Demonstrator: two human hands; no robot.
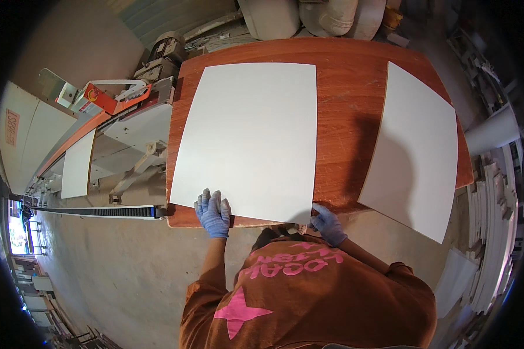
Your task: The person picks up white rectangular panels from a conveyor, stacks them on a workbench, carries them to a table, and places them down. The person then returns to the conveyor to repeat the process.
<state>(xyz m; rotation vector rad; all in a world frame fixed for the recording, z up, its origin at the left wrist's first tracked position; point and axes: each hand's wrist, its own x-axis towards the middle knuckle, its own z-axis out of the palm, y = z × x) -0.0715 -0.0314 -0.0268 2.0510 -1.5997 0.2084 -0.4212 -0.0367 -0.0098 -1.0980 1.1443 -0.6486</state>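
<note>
A large white board (250, 134) lies flat on a red-brown wooden table (349, 87). My left hand (213, 214), in a blue-grey work glove, rests on the board's near edge toward its left corner. Its fingers stretch out over the white face. At the near right corner my right hand (328, 224), gloved alike, grips the board's edge with bent fingers, some of them hidden. To the right, a second white board (416, 154) lies at a slant and juts past the table's near edge. A shadow falls across it.
Left of the table stands a machine with a red-and-white guard (108, 99), a motor (167, 46) and a long black ribbed rail (93, 212). A smaller white panel (77, 166) lies on it. Pale ducts (337, 17) stand behind the table; stacked strips (495, 227) line the right.
</note>
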